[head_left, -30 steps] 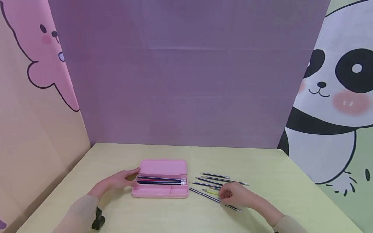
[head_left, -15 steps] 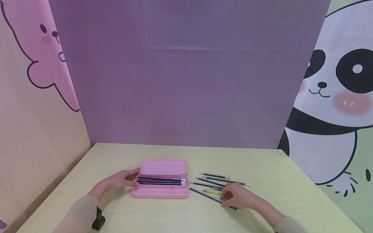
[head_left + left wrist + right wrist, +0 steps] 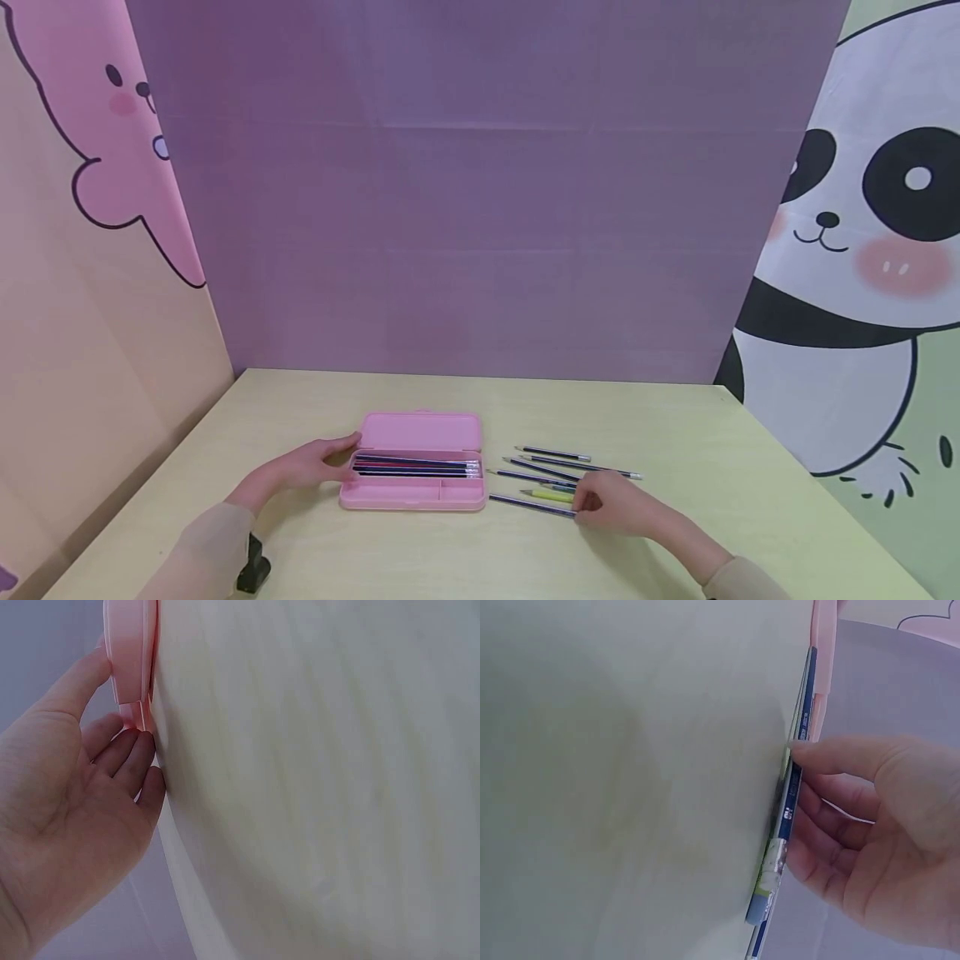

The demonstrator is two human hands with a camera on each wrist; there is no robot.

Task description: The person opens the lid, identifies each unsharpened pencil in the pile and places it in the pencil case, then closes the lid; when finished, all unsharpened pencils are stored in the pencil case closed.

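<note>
A pink pencil case (image 3: 390, 504) lies open on the table, its lid folded back. Several dark striped pencils (image 3: 412, 471) fill its long compartment; the front compartments hold nothing. Against the case's left end rests my left hand (image 3: 303, 465), thumb by the base and index fingertip at the lid. In the left wrist view its other fingers are loosely bent beside the pink wall (image 3: 129, 656). My right hand (image 3: 618, 504) pinches a dark blue striped pencil (image 3: 531, 505) near its eraser end, the tip pointing toward the case. The right wrist view shows the thumb across the pencil's shaft (image 3: 786, 814).
Several loose dark pencils (image 3: 558, 454) lie fanned out right of the case, with a yellow-green pencil (image 3: 547, 495) nearest the right hand. A small black object (image 3: 253, 568) sits by the left sleeve. A purple panel (image 3: 480, 208) stands behind the table (image 3: 420, 558).
The nearest pencil has swung to a flatter angle, its eraser end coming up and in under my right hand, which has shifted slightly right. My left hand and the case have stayed put.
</note>
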